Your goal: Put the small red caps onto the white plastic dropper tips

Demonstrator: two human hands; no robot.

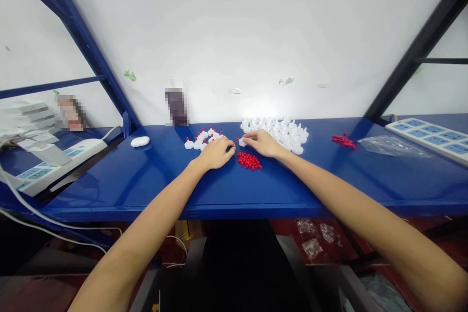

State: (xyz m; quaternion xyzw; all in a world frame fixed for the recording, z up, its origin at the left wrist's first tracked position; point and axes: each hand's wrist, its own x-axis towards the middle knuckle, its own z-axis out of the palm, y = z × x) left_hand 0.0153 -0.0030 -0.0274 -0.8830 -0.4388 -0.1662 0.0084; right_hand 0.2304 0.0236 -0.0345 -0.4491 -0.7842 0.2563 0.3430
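Note:
My right hand (263, 143) pinches a small white plastic bottle cap with a spout (242, 143) between thumb and fingers. A red tip (237, 139) sits at the spout's end, pointing left. Just left of it, my left hand (217, 152) rests low over the table with its fingers curled inward; what they hold, if anything, is hidden. Behind the left hand stand several white spout caps with red tips (198, 144), partly covered by it. A small pile of loose red tips (249, 161) lies between my wrists. Beyond my right hand spreads a heap of white spout caps (275, 129).
On the blue table (226, 190), a second heap of red tips (343, 141) and a clear plastic bag (389, 146) lie right. A white case (140, 142) lies left. Power strips (435, 137) flank both sides. A blurred dark object (177, 107) leans on the wall.

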